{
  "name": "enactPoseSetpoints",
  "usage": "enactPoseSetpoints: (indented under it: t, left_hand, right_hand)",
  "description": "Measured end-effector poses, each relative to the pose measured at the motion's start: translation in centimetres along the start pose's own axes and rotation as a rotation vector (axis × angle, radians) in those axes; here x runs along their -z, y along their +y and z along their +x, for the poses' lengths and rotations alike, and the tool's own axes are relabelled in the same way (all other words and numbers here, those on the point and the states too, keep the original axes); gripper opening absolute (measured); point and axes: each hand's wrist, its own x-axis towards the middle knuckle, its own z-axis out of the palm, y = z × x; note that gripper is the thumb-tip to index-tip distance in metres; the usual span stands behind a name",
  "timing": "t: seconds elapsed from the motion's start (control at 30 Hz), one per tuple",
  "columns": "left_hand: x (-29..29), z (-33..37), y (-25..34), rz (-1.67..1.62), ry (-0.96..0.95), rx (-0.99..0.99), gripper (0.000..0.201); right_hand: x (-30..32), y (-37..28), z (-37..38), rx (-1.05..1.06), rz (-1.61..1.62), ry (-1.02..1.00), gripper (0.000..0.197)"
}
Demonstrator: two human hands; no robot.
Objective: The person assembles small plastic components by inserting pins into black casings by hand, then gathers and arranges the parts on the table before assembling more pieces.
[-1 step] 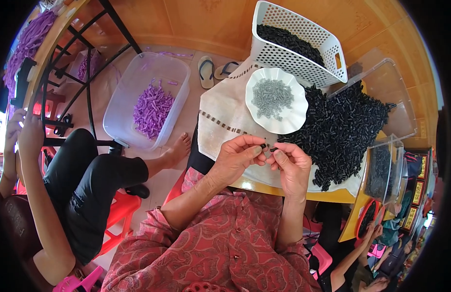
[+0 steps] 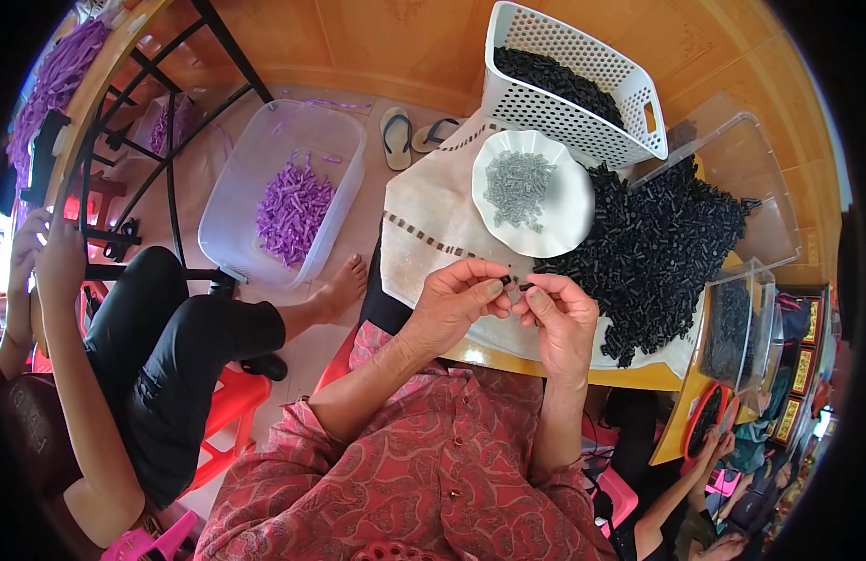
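Note:
My left hand (image 2: 461,297) pinches a small black plastic piece (image 2: 505,280) between thumb and fingertips. Close beside it, my right hand (image 2: 559,318) has its thumb and fingers closed on another small black piece (image 2: 526,287). The two fingertips nearly meet above the cloth's near edge; whether the pieces touch, I cannot tell. Just beyond my hands stands a white scalloped plate (image 2: 569,220) with a heap of small clear pieces (image 2: 519,189). To its right, a large pile of short black pieces (image 2: 657,262) spreads over the cloth.
A white perforated basket (image 2: 573,103) of black pieces stands at the back. The light cloth (image 2: 419,210) covers the yellow table. On the left are a clear tub (image 2: 232,206) with purple pieces and a seated person's knees (image 2: 218,323). Another person's hands (image 2: 714,449) work at lower right.

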Motion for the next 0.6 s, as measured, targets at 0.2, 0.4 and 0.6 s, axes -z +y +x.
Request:
enactPoseSetpoints:
  t: [0.2, 0.4, 0.6]
  left_hand:
    - [0.0, -0.1, 0.4, -0.009, 0.006, -0.015, 0.022]
    - [0.2, 0.0, 0.9, 0.09, 0.016, -0.07, 0.02]
    - [0.5, 0.1, 1.3, 0.174, 0.013, -0.091, 0.019]
  right_hand:
    - [-0.2, 0.1, 0.0, 0.013, -0.013, -0.004, 0.014]
    - [-1.0, -0.2, 0.1, 0.04, -0.067, -0.026, 0.013]
    - [-1.9, -0.3, 0.4, 0.123, -0.219, -0.024, 0.012]
